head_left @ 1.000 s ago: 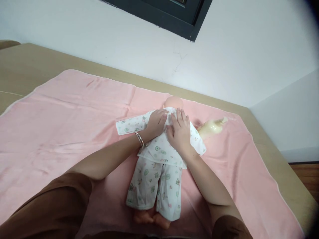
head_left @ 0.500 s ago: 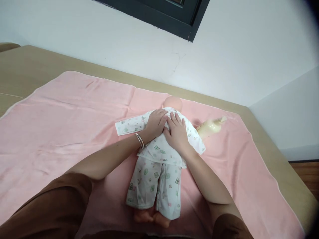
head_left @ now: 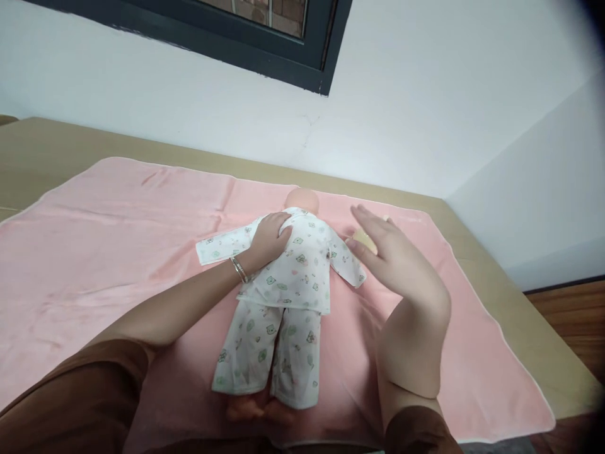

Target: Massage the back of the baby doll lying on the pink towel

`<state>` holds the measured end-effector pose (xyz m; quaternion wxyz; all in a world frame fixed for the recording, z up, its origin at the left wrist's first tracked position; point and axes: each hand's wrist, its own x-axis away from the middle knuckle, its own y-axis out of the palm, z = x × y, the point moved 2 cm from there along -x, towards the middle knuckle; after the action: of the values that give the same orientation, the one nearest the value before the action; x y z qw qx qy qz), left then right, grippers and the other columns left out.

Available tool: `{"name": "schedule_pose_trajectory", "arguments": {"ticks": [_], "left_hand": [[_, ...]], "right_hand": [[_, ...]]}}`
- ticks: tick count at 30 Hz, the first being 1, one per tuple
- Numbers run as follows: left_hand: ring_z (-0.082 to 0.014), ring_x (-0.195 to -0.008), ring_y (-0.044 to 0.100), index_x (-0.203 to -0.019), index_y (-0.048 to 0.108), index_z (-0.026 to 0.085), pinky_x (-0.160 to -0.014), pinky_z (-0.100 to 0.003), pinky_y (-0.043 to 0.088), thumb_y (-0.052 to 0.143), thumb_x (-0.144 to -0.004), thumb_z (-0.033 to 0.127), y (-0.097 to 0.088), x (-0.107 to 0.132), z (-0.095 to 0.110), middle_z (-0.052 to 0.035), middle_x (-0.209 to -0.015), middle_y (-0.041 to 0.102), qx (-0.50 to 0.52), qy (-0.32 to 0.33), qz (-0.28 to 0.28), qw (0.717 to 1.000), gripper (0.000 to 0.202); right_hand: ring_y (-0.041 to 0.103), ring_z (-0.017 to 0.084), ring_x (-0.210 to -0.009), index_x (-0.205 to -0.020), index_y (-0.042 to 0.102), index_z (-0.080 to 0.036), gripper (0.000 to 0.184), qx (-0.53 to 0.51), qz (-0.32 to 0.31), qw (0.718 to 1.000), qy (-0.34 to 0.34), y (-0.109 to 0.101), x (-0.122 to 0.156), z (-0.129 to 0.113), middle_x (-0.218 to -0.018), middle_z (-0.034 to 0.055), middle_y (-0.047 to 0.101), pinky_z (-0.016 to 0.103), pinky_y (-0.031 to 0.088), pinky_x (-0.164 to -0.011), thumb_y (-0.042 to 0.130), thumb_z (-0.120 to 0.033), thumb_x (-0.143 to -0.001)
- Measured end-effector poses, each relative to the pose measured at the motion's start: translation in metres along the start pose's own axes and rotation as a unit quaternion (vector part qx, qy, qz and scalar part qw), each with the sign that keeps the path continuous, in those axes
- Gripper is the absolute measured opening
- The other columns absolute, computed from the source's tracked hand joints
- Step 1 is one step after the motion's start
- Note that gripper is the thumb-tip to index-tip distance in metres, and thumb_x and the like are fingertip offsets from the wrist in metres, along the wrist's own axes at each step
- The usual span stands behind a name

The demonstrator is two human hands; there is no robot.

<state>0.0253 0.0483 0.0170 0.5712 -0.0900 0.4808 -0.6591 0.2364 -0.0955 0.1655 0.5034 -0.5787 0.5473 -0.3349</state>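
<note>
Pink blanket (head_left: 94, 252) spread over tan worktop (head_left: 47, 145).

Baby doll (head_left: 293, 271) lies near blanket's middle in bear-print pyjamas. Long axis runs away from the person: head (head_left: 302, 200) toward the wall, bare feet (head_left: 250, 410) nearest the body.

Doll's left-side sleeve (head_left: 222, 243) lies flat, stretched out sideways.

Left hand (head_left: 269, 234), bangle (head_left: 239, 270) at wrist, is laid flat on the doll's shoulder and upper chest, fingers together, gripping nothing. It is the nearer hand, in contact.

Right hand (head_left: 401, 261) is off the doll, just right of the other sleeve (head_left: 347, 268). Palm spread, fingers straight, empty. The doll lies to its left.

Small cream thing (head_left: 365, 239) under its fingertips, mostly hidden; cannot tell what.
</note>
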Motion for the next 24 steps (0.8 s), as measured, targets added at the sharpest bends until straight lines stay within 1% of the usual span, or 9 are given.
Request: {"name": "schedule_pose_trajectory", "arguments": {"ticks": [5,8,11,13,16,18,20,22,24], "left_hand": [[-0.0376,-0.114,0.057,-0.116,0.061,0.004,-0.099,-0.055,0.041,0.043,-0.096,0.027,-0.015,0.006,0.019,-0.0194,-0.115,0.065,-0.103,-0.018,0.015,0.994,0.035],[-0.0378,-0.117,0.057,-0.102,0.067,0.007,-0.103,-0.055,0.04,0.044,-0.094,0.026,-0.017,0.015,0.037,-0.0206,-0.113,0.066,-0.097,0.016,0.018,0.995,0.03],[-0.0288,-0.128,0.053,-0.102,0.071,0.017,-0.115,-0.045,0.035,0.048,-0.093,0.032,-0.01,0.027,0.071,-0.0115,-0.126,0.066,0.031,0.101,-0.042,0.993,0.029],[-0.0266,-0.127,0.055,-0.105,0.072,0.02,-0.115,-0.044,0.036,0.048,-0.094,0.041,-0.002,0.03,0.1,-0.0083,-0.124,0.069,0.207,0.09,-0.113,0.968,0.033],[-0.0276,-0.121,0.06,-0.103,0.07,0.016,-0.108,-0.044,0.043,0.046,-0.093,0.048,0.017,0.017,0.137,-0.012,-0.12,0.07,0.474,-0.096,-0.227,0.845,0.041],[-0.0294,-0.111,0.065,-0.103,0.067,0.012,-0.103,-0.045,0.047,0.039,-0.094,0.054,0.031,0.0,0.153,-0.0172,-0.112,0.07,0.607,-0.245,-0.279,0.703,0.051],[-0.03,-0.105,0.067,-0.106,0.064,0.01,-0.097,-0.047,0.05,0.029,-0.097,0.054,0.041,-0.017,0.162,-0.0201,-0.111,0.069,0.684,-0.315,-0.306,0.583,0.057],[-0.0303,-0.102,0.068,-0.108,0.062,0.01,-0.092,-0.049,0.052,0.023,-0.099,0.053,0.045,-0.031,0.166,-0.0207,-0.11,0.069,0.727,-0.332,-0.298,0.522,0.059],[-0.0304,-0.1,0.068,-0.11,0.061,0.011,-0.09,-0.051,0.053,0.021,-0.099,0.055,0.046,-0.038,0.166,-0.0203,-0.11,0.068,0.747,-0.334,-0.281,0.501,0.06]], "right_hand": [[0.027,0.028,-0.15,-0.154,0.032,-0.016,0.066,-0.044,0.049,0.99,0.126,-0.017,0.003,0.051,-0.161,0.0087,0.03,0.051,0.024,-0.123,0.036,-0.054,-0.1],[0.025,0.03,-0.15,-0.151,0.034,-0.007,0.067,-0.032,0.049,0.982,0.178,-0.012,-0.007,0.072,-0.161,0.0165,0.028,0.051,0.022,-0.123,0.035,-0.05,-0.1],[0.027,0.03,-0.15,-0.146,0.042,-0.007,0.059,-0.026,0.032,0.983,0.179,-0.008,-0.016,0.078,-0.159,0.0187,0.032,0.05,0.023,-0.122,0.034,-0.043,-0.101],[0.029,0.027,-0.149,-0.143,0.046,-0.01,0.053,-0.037,0.011,0.987,0.157,-0.006,-0.018,0.074,-0.158,0.0164,0.035,0.046,0.025,-0.121,0.035,-0.039,-0.1],[0.024,0.025,-0.151,-0.145,0.043,-0.009,0.054,-0.041,0.005,0.991,0.131,-0.008,-0.016,0.064,-0.16,0.0166,0.031,0.043,0.025,-0.121,0.036,-0.038,-0.1],[0.02,0.027,-0.152,-0.143,0.044,-0.006,0.053,-0.028,0.008,0.991,0.129,-0.009,-0.015,0.059,-0.161,0.0195,0.027,0.044,0.026,-0.12,0.034,-0.037,-0.101],[0.024,0.028,-0.151,-0.136,0.05,-0.006,0.048,-0.013,-0.002,0.991,0.132,-0.008,-0.015,0.056,-0.159,0.0206,0.031,0.044,0.03,-0.117,0.032,-0.032,-0.1],[0.036,0.028,-0.145,-0.127,0.057,-0.009,0.042,-0.001,-0.017,0.991,0.132,-0.006,-0.018,0.056,-0.153,0.0194,0.042,0.042,0.034,-0.114,0.031,-0.027,-0.099],[0.05,0.028,-0.134,-0.119,0.062,-0.012,0.039,0.016,-0.022,0.991,0.128,-0.004,-0.022,0.057,-0.142,0.0175,0.055,0.041,0.035,-0.111,0.031,-0.026,-0.099]]}}
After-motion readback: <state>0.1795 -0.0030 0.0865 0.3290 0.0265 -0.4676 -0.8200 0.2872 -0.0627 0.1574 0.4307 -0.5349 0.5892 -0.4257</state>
